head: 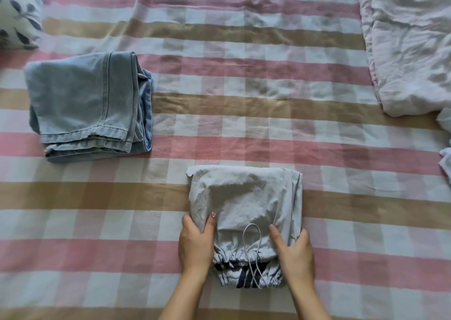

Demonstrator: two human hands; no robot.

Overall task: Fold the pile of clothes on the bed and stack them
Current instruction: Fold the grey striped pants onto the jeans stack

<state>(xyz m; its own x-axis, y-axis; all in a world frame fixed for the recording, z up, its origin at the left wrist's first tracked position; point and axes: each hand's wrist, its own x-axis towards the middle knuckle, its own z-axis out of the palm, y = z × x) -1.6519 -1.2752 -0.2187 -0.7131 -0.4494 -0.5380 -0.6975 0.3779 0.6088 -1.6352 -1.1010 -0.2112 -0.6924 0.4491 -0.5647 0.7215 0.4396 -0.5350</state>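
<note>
A folded pair of light grey drawstring trousers (244, 197) lies on the checked bedsheet (244, 112), low in the middle of the view, waistband and white cord toward me. My left hand (195, 244) grips its left edge, thumb on top and fingers curled under. Gripping the right edge the same way is my right hand (294, 251). A folded pair of light blue jeans (85, 105) sits apart at the left.
A crumpled white duvet (410, 44) fills the upper right corner. White fabric (445, 158) pokes in at the right edge. A leaf-print pillow (17, 12) lies at the upper left.
</note>
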